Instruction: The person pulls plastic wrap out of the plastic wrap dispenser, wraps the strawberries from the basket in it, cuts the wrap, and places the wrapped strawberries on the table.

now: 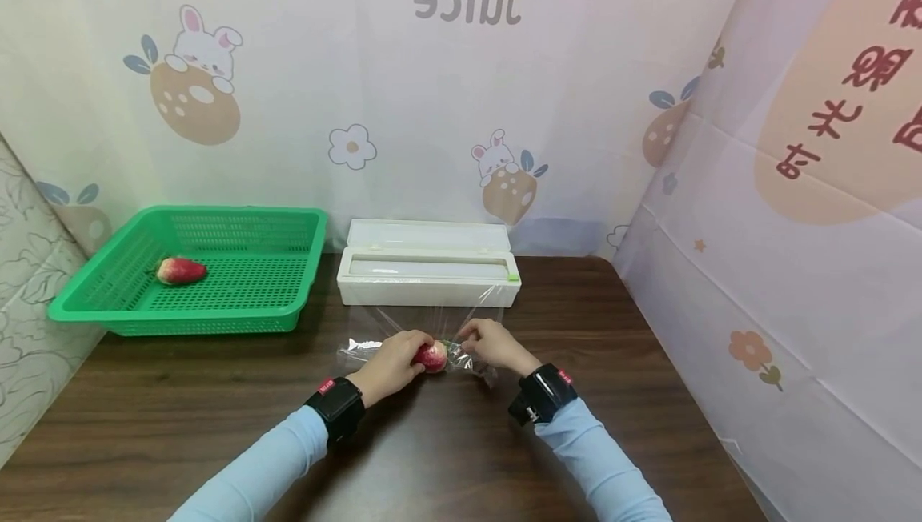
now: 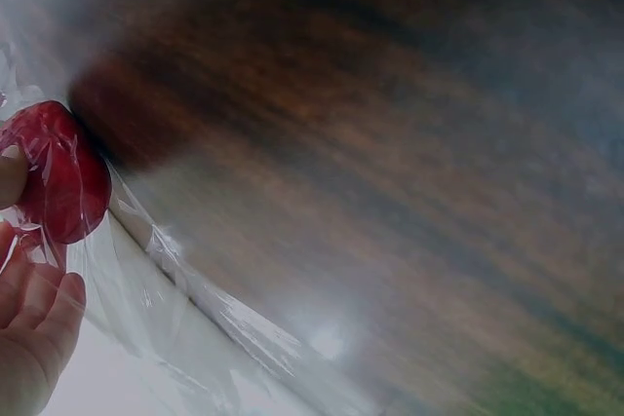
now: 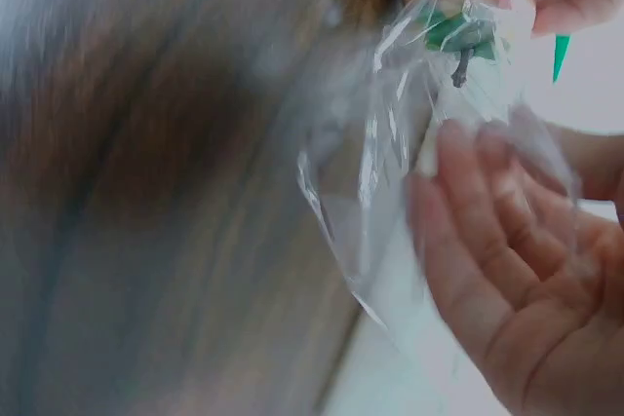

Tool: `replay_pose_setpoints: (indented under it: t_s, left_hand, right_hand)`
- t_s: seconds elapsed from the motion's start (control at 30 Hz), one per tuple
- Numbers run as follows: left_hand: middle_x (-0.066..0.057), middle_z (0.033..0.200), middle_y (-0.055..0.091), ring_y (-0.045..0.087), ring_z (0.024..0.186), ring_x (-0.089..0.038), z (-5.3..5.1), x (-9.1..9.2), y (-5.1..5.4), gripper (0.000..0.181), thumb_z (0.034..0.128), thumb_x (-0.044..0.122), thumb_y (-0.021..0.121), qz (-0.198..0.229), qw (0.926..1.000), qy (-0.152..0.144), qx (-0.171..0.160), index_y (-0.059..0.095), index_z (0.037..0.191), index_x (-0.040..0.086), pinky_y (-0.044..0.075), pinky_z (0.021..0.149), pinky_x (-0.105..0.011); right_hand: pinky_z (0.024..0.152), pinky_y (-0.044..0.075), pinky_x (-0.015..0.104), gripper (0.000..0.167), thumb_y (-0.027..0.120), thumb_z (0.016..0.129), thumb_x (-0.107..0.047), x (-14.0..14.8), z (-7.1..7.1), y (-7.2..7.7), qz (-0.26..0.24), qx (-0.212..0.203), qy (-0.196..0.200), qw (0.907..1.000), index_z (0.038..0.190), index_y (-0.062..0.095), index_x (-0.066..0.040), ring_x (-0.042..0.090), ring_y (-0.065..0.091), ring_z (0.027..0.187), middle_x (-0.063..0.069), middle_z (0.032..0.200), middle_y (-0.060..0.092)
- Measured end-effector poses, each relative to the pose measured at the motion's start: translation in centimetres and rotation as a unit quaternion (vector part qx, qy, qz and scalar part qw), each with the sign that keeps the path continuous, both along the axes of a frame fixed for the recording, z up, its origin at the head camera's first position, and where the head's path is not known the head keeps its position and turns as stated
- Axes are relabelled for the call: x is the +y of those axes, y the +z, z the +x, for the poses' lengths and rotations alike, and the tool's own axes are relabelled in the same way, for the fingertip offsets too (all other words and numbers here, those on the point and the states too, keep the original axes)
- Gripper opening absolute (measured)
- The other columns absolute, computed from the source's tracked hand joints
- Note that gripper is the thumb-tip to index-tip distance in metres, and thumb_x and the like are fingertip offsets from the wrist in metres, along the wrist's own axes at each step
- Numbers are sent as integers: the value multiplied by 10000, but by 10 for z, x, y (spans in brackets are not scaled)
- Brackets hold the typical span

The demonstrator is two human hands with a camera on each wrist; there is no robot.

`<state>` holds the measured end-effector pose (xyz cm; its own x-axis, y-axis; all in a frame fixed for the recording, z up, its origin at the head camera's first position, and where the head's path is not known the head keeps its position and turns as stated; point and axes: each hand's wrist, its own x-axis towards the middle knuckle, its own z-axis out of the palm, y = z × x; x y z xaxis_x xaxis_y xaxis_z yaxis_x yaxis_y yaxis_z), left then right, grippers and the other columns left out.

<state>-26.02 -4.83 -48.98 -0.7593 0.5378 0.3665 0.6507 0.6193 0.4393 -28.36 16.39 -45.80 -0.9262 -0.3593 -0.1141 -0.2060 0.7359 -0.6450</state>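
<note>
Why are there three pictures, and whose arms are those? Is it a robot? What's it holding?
No robot here: those are a person's own arms in blue sleeves. The big picture comes from a camera worn on the head, looking forward and down. The two blurrier ones come from cameras on the wrists, where you can see black bands, so each shows one hand's work up close.

On the brown table sit a green basket with one red fruit inside, and an open white box. Clear film stretches from the box towards the hands.

The left hand holds another red fruit, which has film over it. The right hand touches the film beside its leafy end.
</note>
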Motion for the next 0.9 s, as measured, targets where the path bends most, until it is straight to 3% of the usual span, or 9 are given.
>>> replay_pose_setpoints:
  t_s: [0.17,0.3,0.57,0.67,0.8,0.9]
  left_hand:
    - [-46,1027,633,595,951,-193,0,0,1,339,732,18,722,-138,9998,-32,-126,592,1044,54,490,838,-344]
    - [-47,1026,630,594,950,-188,1,0,1,334,738,10,715,-175,9997,-36,-173,590,1044,56,492,833,-338]
    - [-70,1042,626,597,979,-216,2,1,1,375,728,-1,720,-84,9999,-86,-77,589,1077,35,489,846,-355]
    - [-65,1041,625,595,982,-211,0,2,0,375,728,6,719,-132,9999,-98,-9,595,1081,36,484,854,-357]
    - [-60,1031,622,592,976,-208,-1,2,0,355,725,-1,715,-212,9997,-108,24,607,1061,40,482,854,-356]
    - [-59,1031,622,592,974,-208,-1,1,1,354,723,-7,710,-262,9996,-122,30,610,1060,38,484,851,-350]
  right_hand:
    - [516,484,256,160,546,877,-8,6,-6,-7,-1303,-398,-640,9886,1017,598,49,203,584,605,165,794,602]
    - [564,526,317,126,558,880,-16,3,-9,-9,-1543,-186,-915,9836,983,599,41,197,585,620,138,819,603]
    - [522,420,228,63,644,832,-75,2,-11,-21,-526,756,-978,9909,858,637,-18,87,505,554,32,686,599]
    - [542,402,220,84,660,820,-92,4,-12,-25,-366,793,-928,9918,830,646,-10,77,486,572,0,660,583]
    - [573,419,249,60,635,840,-93,6,-11,-21,-156,824,-806,9932,842,662,-40,107,515,616,14,700,611]
    - [652,463,311,71,619,853,-99,2,-4,-11,316,1439,-798,9859,878,678,-69,164,580,729,40,806,654]
